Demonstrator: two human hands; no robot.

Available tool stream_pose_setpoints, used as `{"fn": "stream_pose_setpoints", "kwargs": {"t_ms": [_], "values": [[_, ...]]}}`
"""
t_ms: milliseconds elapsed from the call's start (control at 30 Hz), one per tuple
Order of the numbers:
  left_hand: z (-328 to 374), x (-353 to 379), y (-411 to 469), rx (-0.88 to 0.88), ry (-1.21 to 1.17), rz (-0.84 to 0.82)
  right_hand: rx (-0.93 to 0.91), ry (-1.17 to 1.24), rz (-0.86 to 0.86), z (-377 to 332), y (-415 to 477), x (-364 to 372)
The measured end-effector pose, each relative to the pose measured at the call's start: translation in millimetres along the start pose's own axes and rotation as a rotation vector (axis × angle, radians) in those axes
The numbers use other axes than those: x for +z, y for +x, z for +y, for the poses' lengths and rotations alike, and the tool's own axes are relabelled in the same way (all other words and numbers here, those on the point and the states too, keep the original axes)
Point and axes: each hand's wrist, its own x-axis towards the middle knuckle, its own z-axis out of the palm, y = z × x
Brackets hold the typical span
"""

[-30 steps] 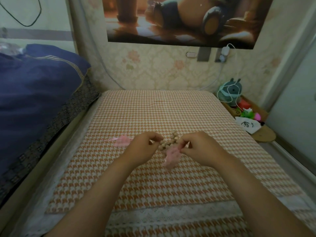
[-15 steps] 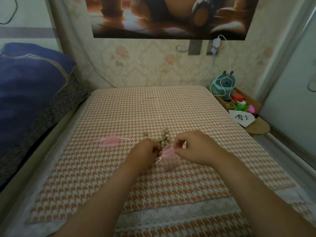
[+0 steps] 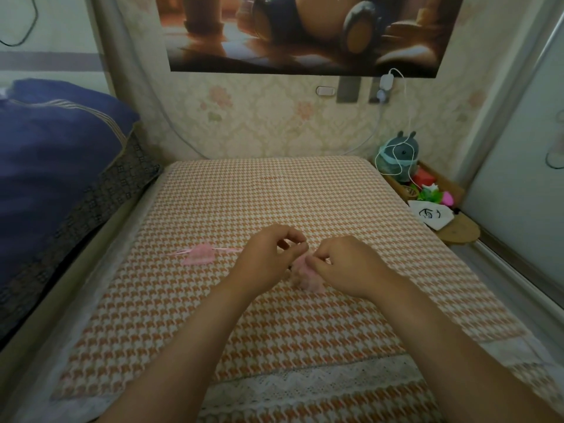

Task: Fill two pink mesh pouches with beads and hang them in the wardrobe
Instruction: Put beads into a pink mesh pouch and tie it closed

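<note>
On the houndstooth mat [image 3: 305,196], my right hand [image 3: 345,265] pinches the mouth of a pink mesh pouch [image 3: 308,277], which sags onto the mat between both hands. My left hand [image 3: 268,259] curls, thumb meeting forefinger; whether on a bead I cannot tell. The second pouch [image 3: 198,254] lies flat at its nine o'clock. Light, limp mesh, I judge: best held by rim or drawstring.
</note>
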Motion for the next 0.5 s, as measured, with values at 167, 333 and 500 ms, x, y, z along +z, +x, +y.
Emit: {"fn": "stream_pose_setpoints", "kwargs": {"t_ms": [167, 333, 500], "values": [[-6, 6, 5, -0.005, 0.153, -0.084, -0.014, -0.047, -0.022, -1, 3, 0], [-8, 9, 11, -0.074, 0.284, -0.155, -0.01, -0.069, -0.011, 4, 3, -2], [-7, 9, 15, -0.115, 0.352, -0.077, 0.007, -0.068, -0.013, 7, 5, -5]]}}
